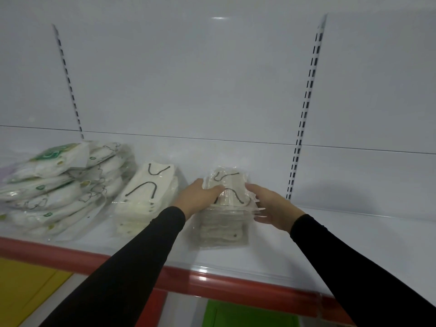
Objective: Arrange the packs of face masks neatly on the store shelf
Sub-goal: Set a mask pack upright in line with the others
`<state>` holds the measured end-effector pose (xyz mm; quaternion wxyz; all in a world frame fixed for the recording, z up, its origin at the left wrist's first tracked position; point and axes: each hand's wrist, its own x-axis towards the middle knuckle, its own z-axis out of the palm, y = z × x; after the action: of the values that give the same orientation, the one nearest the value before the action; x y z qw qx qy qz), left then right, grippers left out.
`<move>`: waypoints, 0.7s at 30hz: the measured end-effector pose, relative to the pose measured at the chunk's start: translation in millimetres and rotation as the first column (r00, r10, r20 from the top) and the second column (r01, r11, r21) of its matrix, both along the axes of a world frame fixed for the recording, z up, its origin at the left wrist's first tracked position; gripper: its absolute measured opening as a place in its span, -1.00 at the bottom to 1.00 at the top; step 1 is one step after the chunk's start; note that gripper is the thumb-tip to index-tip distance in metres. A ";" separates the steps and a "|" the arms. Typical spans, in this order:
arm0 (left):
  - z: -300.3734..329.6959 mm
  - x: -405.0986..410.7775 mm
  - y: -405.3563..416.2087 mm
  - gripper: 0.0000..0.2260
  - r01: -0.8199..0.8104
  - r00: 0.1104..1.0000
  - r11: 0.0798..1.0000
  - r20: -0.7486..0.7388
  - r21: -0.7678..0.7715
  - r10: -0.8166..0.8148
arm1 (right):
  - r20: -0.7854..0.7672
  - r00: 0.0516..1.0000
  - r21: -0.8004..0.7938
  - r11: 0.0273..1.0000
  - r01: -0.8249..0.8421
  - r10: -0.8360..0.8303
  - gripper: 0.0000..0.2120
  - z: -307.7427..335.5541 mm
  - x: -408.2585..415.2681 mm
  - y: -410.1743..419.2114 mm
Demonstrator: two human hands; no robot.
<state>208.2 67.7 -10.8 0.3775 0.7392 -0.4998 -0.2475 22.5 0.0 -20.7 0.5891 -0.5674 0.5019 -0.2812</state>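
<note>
Both hands clasp one stack of clear mask packs (224,206) from either side: the left hand (200,197) curls over its top edge, the right hand (271,206) grips the other flank. The stack rests on the white shelf (354,244). At nine o'clock lies a tidy white stack (146,197); beyond it, a slumped green-labelled pile (59,185) probably needs straightening. A red shelf lip (236,283) runs below.

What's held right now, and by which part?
Both hands grip the stack of clear-wrapped mask packs on the shelf: left hand on its left edge, right hand on its right edge, fingers curled onto the top pack.
</note>
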 end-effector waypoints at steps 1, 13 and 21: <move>2.3 -0.2 1.2 -0.32 -0.002 1.000 1.000 0.021 -0.019 0.002 | 0.003 1.000 -0.011 1.000 0.003 -0.003 -0.39 2.5 -2.6 -0.5; 29.3 6.9 43.8 -0.44 0.047 0.903 0.936 0.416 -0.348 0.110 | -0.199 0.973 -0.807 0.583 -0.094 -0.118 -0.44 47.2 -12.9 19.6; 28.4 53.8 131.8 -0.52 -0.127 0.752 0.857 0.516 -0.499 0.411 | -0.377 0.926 -0.916 0.140 -0.376 0.025 -0.42 65.6 40.6 55.3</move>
<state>262.0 199.5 17.6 0.3842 0.7412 -0.5208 0.1783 63.1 55.3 44.8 0.0425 -0.9056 0.1963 -0.3736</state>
